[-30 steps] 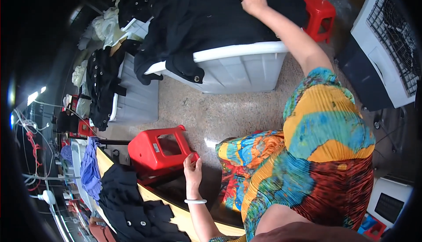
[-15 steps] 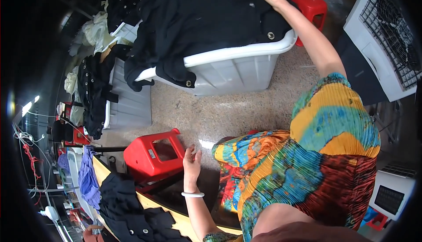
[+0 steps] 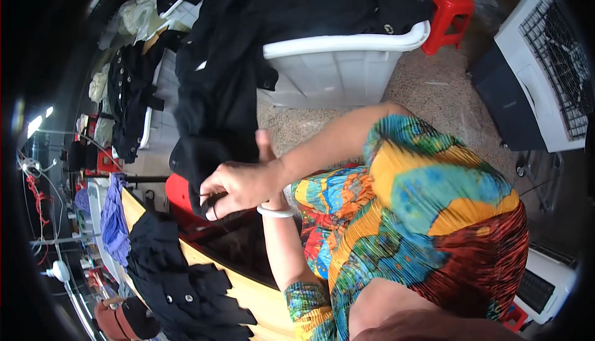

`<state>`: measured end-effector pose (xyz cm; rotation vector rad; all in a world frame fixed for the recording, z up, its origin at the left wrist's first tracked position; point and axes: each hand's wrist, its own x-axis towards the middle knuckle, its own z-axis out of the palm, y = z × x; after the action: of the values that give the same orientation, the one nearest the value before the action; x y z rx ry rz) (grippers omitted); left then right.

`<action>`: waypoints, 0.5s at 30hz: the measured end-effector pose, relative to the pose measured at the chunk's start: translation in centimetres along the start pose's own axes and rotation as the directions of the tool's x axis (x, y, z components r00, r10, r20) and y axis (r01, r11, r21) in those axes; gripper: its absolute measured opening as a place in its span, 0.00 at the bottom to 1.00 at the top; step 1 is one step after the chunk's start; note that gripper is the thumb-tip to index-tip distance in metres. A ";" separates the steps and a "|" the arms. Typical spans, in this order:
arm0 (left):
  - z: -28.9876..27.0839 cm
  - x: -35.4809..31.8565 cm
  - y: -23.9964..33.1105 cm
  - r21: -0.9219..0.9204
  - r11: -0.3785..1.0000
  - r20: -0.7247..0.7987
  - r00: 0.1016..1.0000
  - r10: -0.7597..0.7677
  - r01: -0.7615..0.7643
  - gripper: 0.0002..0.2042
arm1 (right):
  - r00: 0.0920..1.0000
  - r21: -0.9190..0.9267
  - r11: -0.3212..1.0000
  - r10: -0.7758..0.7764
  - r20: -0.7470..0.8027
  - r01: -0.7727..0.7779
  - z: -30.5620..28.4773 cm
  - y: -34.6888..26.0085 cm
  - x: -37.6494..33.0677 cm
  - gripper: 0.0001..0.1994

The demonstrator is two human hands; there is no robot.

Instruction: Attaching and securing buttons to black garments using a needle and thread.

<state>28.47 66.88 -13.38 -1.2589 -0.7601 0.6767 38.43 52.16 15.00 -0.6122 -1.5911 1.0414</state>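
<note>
A black garment (image 3: 218,105) stretches down from the pile of black clothes (image 3: 347,0) on a pale grey bin (image 3: 338,71) toward me. My right hand (image 3: 242,186) reaches across to the left with curled fingers, closed on the lower end of that cloth. Something small and dark shows at its fingertips, too unclear to name. Behind it, my left hand (image 3: 266,147) is mostly hidden; a fingertip sticks up past the right hand, and a white bracelet (image 3: 276,211) circles its wrist. Whether the left fingers hold the cloth cannot be seen.
A red stool (image 3: 180,198) stands just beyond my hands, partly covered. More black garments (image 3: 176,279) lie on a wooden table (image 3: 273,304) at lower left, near a purple cloth (image 3: 116,220). Another red stool (image 3: 447,16) and a white fan unit (image 3: 545,74) stand at right.
My right hand has come from the far side of the bin down to the left, in front of my left hand. A black garment now hangs pulled out toward my hands.
</note>
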 end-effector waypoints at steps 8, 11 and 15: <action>2.1 -11.9 -7.9 0.528 0.850 -0.034 0.999 0.012 0.007 0.21 | 0.906 0.210 0.897 0.329 0.266 -0.388 1.1 -2.2 -4.4 0.10; -1.6 -16.0 -10.7 0.685 0.728 -0.068 0.996 0.054 0.007 0.20 | 0.858 0.416 0.771 0.319 0.403 -0.482 2.3 -3.5 -6.6 0.09; -15.3 -12.7 -13.3 0.859 0.507 -0.012 0.988 0.153 -0.068 0.19 | 0.687 0.356 0.694 0.275 0.673 -0.626 5.7 -4.2 -7.6 0.10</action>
<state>33.92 45.52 -3.97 -0.3824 -0.1678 0.9398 35.65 42.17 14.65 -0.2957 -1.5092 2.1848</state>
